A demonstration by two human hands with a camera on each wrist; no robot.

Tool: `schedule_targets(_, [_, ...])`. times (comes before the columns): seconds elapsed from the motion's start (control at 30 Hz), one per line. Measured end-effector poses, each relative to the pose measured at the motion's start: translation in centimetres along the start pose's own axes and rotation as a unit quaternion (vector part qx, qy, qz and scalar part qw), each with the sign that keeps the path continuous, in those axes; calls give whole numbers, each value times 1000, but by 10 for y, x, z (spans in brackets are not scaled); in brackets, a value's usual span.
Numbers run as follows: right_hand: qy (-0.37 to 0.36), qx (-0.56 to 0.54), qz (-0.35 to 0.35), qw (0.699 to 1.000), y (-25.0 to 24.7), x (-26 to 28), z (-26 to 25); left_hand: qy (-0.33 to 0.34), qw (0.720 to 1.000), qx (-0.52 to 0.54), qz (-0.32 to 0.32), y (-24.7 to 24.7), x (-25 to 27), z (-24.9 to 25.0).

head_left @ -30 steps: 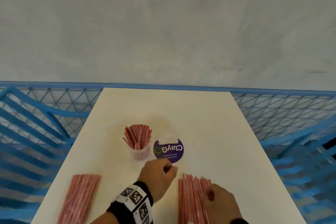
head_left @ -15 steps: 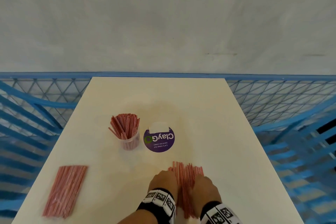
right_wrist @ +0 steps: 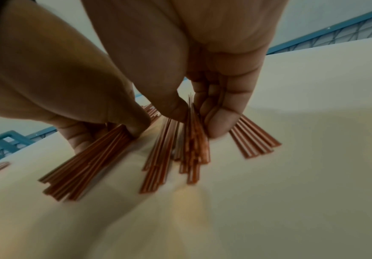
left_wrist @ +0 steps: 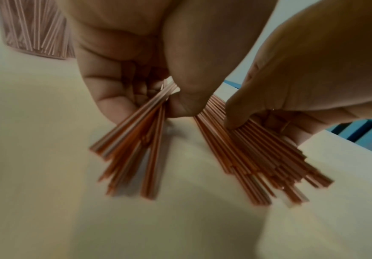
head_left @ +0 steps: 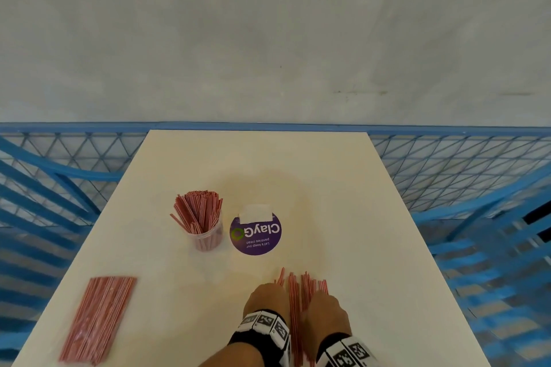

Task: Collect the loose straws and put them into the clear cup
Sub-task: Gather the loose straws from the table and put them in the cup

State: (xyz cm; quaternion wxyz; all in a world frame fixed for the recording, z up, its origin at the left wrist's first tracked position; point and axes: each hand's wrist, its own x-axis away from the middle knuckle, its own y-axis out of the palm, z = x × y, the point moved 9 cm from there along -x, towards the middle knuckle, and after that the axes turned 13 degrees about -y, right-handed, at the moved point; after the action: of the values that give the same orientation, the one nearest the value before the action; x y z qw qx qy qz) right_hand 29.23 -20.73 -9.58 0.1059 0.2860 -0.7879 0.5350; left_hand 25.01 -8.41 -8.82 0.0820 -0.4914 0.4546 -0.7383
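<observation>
Straws (head_left: 301, 292) pinched by left hand (head_left: 267, 299), right hand (head_left: 326, 311).

Left hand (head_left: 266, 298) crossed to near straws (head_left: 301, 292); both hands now gathering.

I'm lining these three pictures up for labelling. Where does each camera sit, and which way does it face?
Head: looks forward and down over the table; shows the left hand and right hand.
Left wrist: looks along the left hand at fingers pinching the loose straws.
Right wrist: looks along the right hand, fingers on straws.
All three share the straws; head and left wrist, the clear cup.
</observation>
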Motion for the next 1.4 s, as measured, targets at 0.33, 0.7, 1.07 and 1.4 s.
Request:
schedule_targets(0.33, [4, -17, 6, 1000, -1, -6, 5, -4, 999, 23, 42, 16, -8, -1])
schedule_targets(0.7, [-33, -116, 24, 992, -15, 8, 1, -14, 999, 42, 27, 7, -12, -11])
schedule_targets(1.07, [-96, -243, 31, 965, -33, 25, -34, 68, 913, 401, 12, -52, -7, -31])
schedule_targets(1.4, [-185, -92, 7, 978, -32, 43, -110, 173, 886, 430, -14, -102, 36, -31])
